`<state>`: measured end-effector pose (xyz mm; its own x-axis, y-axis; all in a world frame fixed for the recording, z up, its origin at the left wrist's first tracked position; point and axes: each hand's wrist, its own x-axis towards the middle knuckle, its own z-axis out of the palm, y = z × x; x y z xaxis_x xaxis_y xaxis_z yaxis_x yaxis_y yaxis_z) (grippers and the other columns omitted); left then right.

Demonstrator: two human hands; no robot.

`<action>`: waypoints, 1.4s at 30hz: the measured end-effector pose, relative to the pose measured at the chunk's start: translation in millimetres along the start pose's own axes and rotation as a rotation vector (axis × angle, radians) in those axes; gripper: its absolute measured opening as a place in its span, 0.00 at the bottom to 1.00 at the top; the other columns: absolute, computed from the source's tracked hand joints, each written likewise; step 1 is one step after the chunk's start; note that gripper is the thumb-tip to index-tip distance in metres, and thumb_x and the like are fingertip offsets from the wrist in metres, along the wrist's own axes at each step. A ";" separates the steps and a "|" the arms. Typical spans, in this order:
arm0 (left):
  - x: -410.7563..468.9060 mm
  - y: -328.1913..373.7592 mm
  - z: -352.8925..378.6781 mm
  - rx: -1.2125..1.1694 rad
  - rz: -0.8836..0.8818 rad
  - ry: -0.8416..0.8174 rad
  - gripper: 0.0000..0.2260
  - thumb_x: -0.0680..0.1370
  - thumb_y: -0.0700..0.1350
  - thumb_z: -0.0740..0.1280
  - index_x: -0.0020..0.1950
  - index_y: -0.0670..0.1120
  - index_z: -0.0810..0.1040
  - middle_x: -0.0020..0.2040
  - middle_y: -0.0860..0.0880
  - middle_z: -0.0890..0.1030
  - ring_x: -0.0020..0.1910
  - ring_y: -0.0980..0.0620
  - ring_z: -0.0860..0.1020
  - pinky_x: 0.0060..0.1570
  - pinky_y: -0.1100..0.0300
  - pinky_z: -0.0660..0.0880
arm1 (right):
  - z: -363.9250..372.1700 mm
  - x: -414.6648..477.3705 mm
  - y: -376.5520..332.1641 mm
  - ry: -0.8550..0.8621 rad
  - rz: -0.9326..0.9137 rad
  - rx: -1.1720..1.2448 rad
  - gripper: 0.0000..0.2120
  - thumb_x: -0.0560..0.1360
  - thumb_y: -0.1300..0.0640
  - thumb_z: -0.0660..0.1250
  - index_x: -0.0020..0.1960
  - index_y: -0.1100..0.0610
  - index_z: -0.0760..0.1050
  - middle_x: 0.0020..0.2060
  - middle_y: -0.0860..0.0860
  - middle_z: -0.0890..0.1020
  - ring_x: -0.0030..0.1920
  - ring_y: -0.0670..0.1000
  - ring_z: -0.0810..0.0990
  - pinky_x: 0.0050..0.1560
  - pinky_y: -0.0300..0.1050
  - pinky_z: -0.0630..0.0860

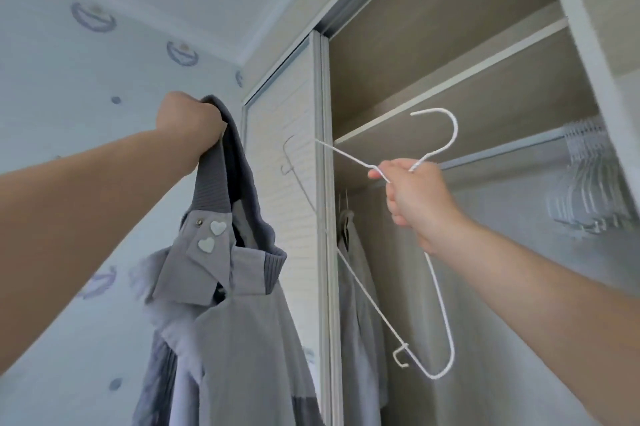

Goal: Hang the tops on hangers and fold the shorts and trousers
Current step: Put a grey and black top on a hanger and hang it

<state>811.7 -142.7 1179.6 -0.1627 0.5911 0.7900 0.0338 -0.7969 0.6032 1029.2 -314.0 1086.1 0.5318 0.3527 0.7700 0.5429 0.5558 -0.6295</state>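
My left hand (188, 122) is raised high and grips the ribbed collar of a grey top (239, 321), which hangs down from it. Two white heart buttons sit on its collar flap. To the right, my right hand (412, 197) grips a white wire hanger (441, 304) at the neck just below its hook. The hanger is tilted, its hook pointing up towards the wardrobe rail (502, 152). The hanger and the top are apart, with the sliding door's edge between them in view.
The open wardrobe has a shelf (450, 86) above the rail. Several empty white hangers (588, 183) crowd the rail's right end. Another grey garment (360, 304) hangs inside at the left. The sliding door (287, 155) stands left of the opening.
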 end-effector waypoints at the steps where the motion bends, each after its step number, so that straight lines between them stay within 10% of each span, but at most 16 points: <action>1: -1.5 1.0 -20.1 0.040 -0.006 0.023 0.03 0.78 0.38 0.60 0.48 0.41 0.74 0.40 0.44 0.71 0.42 0.46 0.70 0.40 0.54 0.66 | 11.9 -8.8 -7.5 -0.024 -0.002 0.020 0.11 0.80 0.59 0.61 0.44 0.56 0.80 0.22 0.46 0.62 0.20 0.46 0.57 0.21 0.34 0.54; 8: -6.3 21.4 -164.2 0.318 0.005 0.117 0.12 0.76 0.34 0.59 0.33 0.44 0.64 0.32 0.46 0.64 0.30 0.48 0.62 0.30 0.59 0.59 | 93.4 -63.8 -69.7 -0.248 -0.012 0.209 0.11 0.81 0.57 0.62 0.44 0.56 0.81 0.22 0.46 0.64 0.20 0.45 0.60 0.22 0.37 0.57; 22: -66.3 52.9 -533.4 0.899 -0.092 0.263 0.12 0.76 0.38 0.59 0.33 0.43 0.76 0.25 0.50 0.74 0.30 0.47 0.71 0.25 0.65 0.68 | 305.4 -260.6 -178.2 -0.636 0.097 0.657 0.12 0.82 0.58 0.61 0.45 0.61 0.80 0.21 0.45 0.62 0.20 0.46 0.57 0.22 0.35 0.55; 32: -237.4 8.7 -753.4 1.030 -0.339 0.258 0.10 0.78 0.41 0.61 0.46 0.39 0.81 0.37 0.41 0.81 0.35 0.45 0.76 0.36 0.56 0.75 | 370.4 -538.5 -199.0 -0.993 0.410 0.887 0.13 0.82 0.57 0.63 0.42 0.57 0.83 0.24 0.47 0.60 0.21 0.46 0.55 0.23 0.32 0.54; 42: -470.7 -66.2 -875.5 0.933 -0.804 0.298 0.11 0.79 0.39 0.63 0.38 0.40 0.79 0.25 0.53 0.78 0.26 0.59 0.72 0.26 0.68 0.66 | 344.3 -749.0 -146.2 -1.277 0.826 0.795 0.13 0.73 0.52 0.65 0.43 0.60 0.82 0.23 0.50 0.57 0.22 0.45 0.53 0.23 0.30 0.54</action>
<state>22.7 -477.4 671.7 -0.6711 0.7183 0.1836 0.4829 0.2355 0.8434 327.8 -400.2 637.3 -0.5467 0.8272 0.1294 -0.2287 0.0012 -0.9735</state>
